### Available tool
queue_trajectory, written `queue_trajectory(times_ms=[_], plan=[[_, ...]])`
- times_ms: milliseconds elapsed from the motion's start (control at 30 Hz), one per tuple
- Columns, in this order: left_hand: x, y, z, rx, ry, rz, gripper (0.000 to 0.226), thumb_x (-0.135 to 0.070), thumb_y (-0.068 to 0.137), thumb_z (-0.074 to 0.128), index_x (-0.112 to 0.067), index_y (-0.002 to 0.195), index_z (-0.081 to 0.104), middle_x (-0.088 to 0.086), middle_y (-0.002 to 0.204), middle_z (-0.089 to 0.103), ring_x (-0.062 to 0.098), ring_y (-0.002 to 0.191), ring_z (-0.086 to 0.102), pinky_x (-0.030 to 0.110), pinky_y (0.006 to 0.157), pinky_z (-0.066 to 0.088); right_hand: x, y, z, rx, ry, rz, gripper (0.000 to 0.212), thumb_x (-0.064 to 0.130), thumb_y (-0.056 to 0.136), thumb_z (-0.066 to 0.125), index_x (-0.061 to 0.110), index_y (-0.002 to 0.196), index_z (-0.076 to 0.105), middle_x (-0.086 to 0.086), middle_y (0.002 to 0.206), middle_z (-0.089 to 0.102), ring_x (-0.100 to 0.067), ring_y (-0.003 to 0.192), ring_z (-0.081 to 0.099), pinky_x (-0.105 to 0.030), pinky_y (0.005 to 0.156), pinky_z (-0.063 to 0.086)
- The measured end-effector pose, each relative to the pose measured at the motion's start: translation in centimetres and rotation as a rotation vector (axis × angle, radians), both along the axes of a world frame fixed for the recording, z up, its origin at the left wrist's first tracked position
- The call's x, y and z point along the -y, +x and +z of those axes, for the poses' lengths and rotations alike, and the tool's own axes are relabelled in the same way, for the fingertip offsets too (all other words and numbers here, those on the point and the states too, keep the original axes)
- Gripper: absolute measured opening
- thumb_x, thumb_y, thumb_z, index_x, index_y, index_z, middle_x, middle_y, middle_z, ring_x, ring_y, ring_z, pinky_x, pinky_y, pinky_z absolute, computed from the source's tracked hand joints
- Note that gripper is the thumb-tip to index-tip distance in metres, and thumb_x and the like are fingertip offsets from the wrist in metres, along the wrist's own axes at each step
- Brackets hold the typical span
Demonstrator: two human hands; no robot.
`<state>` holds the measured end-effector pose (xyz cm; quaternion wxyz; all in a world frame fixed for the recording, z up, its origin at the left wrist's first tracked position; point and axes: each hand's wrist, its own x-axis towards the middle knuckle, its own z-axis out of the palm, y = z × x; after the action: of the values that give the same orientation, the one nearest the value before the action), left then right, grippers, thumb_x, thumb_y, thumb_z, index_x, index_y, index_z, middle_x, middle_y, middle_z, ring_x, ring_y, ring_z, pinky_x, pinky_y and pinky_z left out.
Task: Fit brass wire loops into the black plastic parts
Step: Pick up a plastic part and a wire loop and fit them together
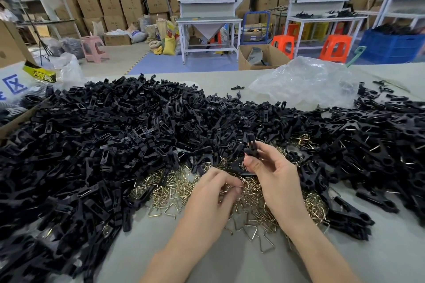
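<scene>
— Where are the hands?
— Over the middle of the bench (230, 264), towards its near edge. The right hand (273, 174) pinches a black plastic part (251, 147) upright between thumb and fingertips.
— And the other?
— The left hand (213, 193) has its fingers curled down and pinches a brass wire loop (239, 187) on top of the loop heap (174, 190).
— What surrounds them?
— A pile of black parts (115, 135) runs from the bench's left edge to its right. A clear plastic bag (303, 82) lies towards the far right.
</scene>
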<state>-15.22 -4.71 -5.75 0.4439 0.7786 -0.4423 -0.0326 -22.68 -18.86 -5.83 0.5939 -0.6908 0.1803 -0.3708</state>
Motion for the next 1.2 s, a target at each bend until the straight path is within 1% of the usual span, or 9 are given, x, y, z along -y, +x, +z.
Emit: queue_trajectory(times_ms=[133,200,300,433,567,667,767,1000,1200], plan=[[-0.5,0.4,0.3,0.109,-0.012,0.029,0.014,-0.017,0.098,0.061,-0.028,0.099,0.07,-0.018,0.098,0.055,0.003,0.097,0.057,0.016,0.081,0.045,0.1,0.0,-0.1,-0.003,-0.015,-0.003,0.029,0.018,0.094,0.071,0.032,0.12,0.069,0.016,0.105,0.075,-0.003,0.099,0.071,-0.017,0.088,0.054],[-0.6,0.5,0.4,0.145,-0.041,0.064,0.017,-0.016,0.098,0.061,-0.027,0.103,0.073,-0.016,0.098,0.057,0.002,0.095,0.057,0.013,0.08,0.043,0.0,0.0,0.0,0.001,-0.021,-0.007,0.029,0.019,0.093,0.072,0.035,0.118,0.069,0.017,0.105,0.075,-0.003,0.099,0.071,-0.016,0.087,0.053],[-0.5,0.7,0.8,-0.028,-0.141,0.149,0.02,-0.015,0.097,0.062,-0.031,0.101,0.074,-0.018,0.094,0.065,-0.002,0.09,0.06,0.008,0.077,0.041,0.0,0.0,0.2,-0.009,-0.035,-0.017,0.03,0.023,0.092,0.073,0.043,0.114,0.067,0.023,0.106,0.073,0.002,0.1,0.069,-0.011,0.087,0.051],[-0.5,1.2,1.3,-0.364,-0.311,0.257,0.014,-0.022,0.096,0.065,-0.033,0.094,0.074,-0.016,0.081,0.071,-0.002,0.071,0.06,0.011,0.067,0.045,-0.2,0.0,0.2,-0.077,-0.134,-0.021,0.037,0.021,0.091,0.074,0.049,0.112,0.065,0.031,0.11,0.07,0.008,0.103,0.065,-0.003,0.086,0.044],[-0.5,1.5,1.6,-0.499,-0.402,0.286,0.01,-0.024,0.095,0.067,-0.024,0.087,0.073,-0.009,0.066,0.067,0.0,0.062,0.058,0.01,0.061,0.045,-0.8,-0.2,0.0,-0.116,-0.229,0.024,0.041,0.016,0.092,0.073,0.047,0.118,0.067,0.029,0.111,0.07,0.005,0.104,0.066,-0.005,0.088,0.044],[-0.5,1.5,1.5,-0.519,-0.397,0.268,0.011,-0.025,0.093,0.068,-0.02,0.085,0.071,-0.009,0.065,0.063,0.004,0.062,0.055,0.012,0.06,0.044,-1.1,-0.2,0.0,-0.138,-0.239,0.048,0.041,0.015,0.091,0.074,0.049,0.112,0.067,0.026,0.102,0.072,0.001,0.097,0.069,-0.008,0.085,0.047],[-0.5,1.6,1.3,-0.527,-0.366,0.243,0.009,-0.022,0.092,0.069,-0.018,0.084,0.071,-0.011,0.063,0.063,0.003,0.059,0.053,0.011,0.056,0.041,-1.2,-0.3,0.1,-0.14,-0.259,0.079,0.036,0.012,0.091,0.074,0.042,0.11,0.067,0.023,0.098,0.074,-0.001,0.096,0.071,-0.01,0.085,0.048],[-0.4,1.7,1.5,-0.515,-0.345,0.218,0.01,-0.021,0.091,0.068,-0.016,0.083,0.07,-0.012,0.057,0.06,-0.002,0.048,0.046,0.008,0.048,0.035,-1.3,-0.4,0.3,-0.152,-0.299,0.091,0.035,0.004,0.09,0.073,0.034,0.109,0.07,0.023,0.097,0.074,0.002,0.094,0.07,-0.008,0.085,0.047],[-0.5,1.9,1.7,-0.552,-0.344,0.235,0.012,-0.021,0.091,0.069,-0.015,0.082,0.071,-0.011,0.055,0.06,0.0,0.048,0.046,0.009,0.047,0.035,-1.4,-0.5,0.6,-0.154,-0.306,0.093,0.033,0.005,0.09,0.073,0.031,0.11,0.07,0.021,0.097,0.074,0.0,0.095,0.07,-0.01,0.086,0.048]])
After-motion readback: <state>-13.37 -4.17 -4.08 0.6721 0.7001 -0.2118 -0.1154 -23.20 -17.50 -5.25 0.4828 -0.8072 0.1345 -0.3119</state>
